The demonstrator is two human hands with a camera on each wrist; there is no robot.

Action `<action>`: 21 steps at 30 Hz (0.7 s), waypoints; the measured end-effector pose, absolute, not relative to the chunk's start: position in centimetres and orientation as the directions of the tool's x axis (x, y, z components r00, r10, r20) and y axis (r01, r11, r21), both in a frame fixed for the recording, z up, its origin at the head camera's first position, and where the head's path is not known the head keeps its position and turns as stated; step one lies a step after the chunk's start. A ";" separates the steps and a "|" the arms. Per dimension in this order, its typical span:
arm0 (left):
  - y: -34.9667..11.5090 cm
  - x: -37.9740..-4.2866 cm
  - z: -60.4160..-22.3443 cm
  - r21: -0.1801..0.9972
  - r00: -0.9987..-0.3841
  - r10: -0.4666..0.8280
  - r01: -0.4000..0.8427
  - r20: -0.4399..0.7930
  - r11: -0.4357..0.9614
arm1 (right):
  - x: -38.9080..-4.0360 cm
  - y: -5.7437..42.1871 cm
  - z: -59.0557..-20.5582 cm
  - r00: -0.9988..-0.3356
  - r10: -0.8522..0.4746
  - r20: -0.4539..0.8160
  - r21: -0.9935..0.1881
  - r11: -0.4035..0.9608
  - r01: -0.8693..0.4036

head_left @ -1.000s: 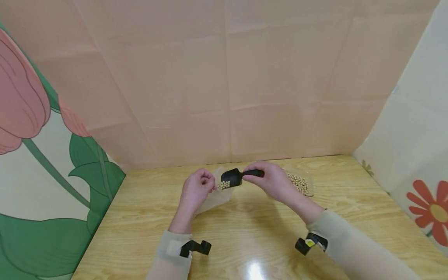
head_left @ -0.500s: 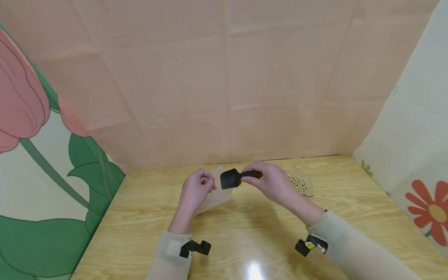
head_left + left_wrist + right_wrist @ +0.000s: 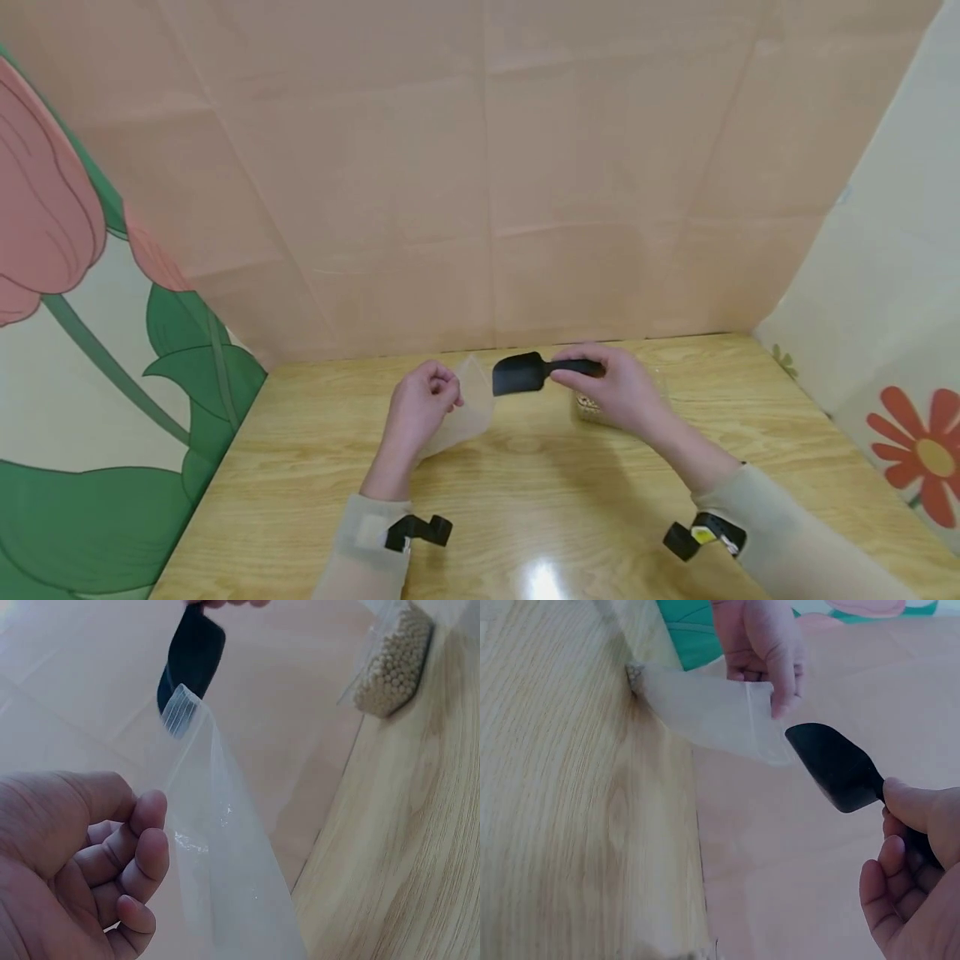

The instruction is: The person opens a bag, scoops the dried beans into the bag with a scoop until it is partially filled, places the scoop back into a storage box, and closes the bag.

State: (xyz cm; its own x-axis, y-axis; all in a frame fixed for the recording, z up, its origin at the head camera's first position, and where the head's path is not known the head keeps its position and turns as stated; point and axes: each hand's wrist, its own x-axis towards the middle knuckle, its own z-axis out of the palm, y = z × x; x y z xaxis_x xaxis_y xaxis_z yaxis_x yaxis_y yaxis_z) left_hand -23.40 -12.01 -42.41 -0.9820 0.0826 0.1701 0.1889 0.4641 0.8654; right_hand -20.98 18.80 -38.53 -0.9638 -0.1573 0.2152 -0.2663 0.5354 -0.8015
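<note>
My left hand [image 3: 422, 408] pinches the edge of a frosted translucent zip bag [image 3: 474, 408] near its mouth. In the right wrist view the bag [image 3: 705, 709] slants down to the table, with a few pale beans [image 3: 635, 677] at its bottom corner. A black plastic scoop [image 3: 519, 373], with no beans showing on it, is held by its handle in my right hand [image 3: 626, 392], beside the bag's mouth. Partly behind that hand in the head view is a clear box of soybeans [image 3: 391, 671], best seen in the left wrist view.
The wood-grain table [image 3: 510, 517] ends at a wall covered in plain pinkish sheeting [image 3: 480, 208]. A panel with tulips [image 3: 45, 192] stands at the left, and one with a red flower [image 3: 933, 458] at the right. Each sleeve carries a black wrist camera [image 3: 418, 532].
Beans slid off the scoop at the bag's mouth and are gone from it. The right hand has then drawn the scoop rightward, over the soybean box. The left hand stays put.
</note>
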 end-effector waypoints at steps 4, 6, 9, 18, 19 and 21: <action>-12.0 -23.4 -42.4 0.864 -0.981 0.090 0.193 0.170 0.465 | -20.2 20.4 -38.6 -0.974 -0.119 0.190 -0.818 0.530 -0.225; -12.1 -23.4 -42.3 0.865 -0.982 0.088 0.191 0.169 0.464 | -19.9 21.3 -38.7 -0.976 -0.107 0.188 -0.818 0.533 -0.216; -12.0 -23.3 -42.3 0.867 -0.982 0.088 0.188 0.167 0.461 | -19.4 22.7 -38.9 -0.981 -0.081 0.176 -0.812 0.551 -0.191; -12.0 -23.3 -42.5 0.874 -0.985 0.096 0.173 0.144 0.455 | -18.4 27.1 -39.7 -0.983 -0.017 0.181 -0.759 0.634 -0.150; -12.0 -23.3 -42.5 0.874 -0.984 0.100 0.177 0.148 0.454 | -18.3 27.6 -39.8 -0.982 -0.012 0.189 -0.745 0.649 -0.151; -12.0 -23.4 -42.5 0.874 -0.983 0.105 0.185 0.153 0.449 | -18.2 28.4 -40.0 -0.981 -0.003 0.194 -0.729 0.669 -0.146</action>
State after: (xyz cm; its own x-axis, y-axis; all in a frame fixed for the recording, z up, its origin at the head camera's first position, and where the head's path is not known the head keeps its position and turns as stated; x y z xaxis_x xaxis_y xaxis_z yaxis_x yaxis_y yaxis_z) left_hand -23.36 -12.01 -42.48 -0.9825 0.1053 0.1534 0.1846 0.4491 0.8742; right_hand -18.17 28.44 -39.95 -0.9809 -0.0028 0.1943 -0.1462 0.6691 -0.7286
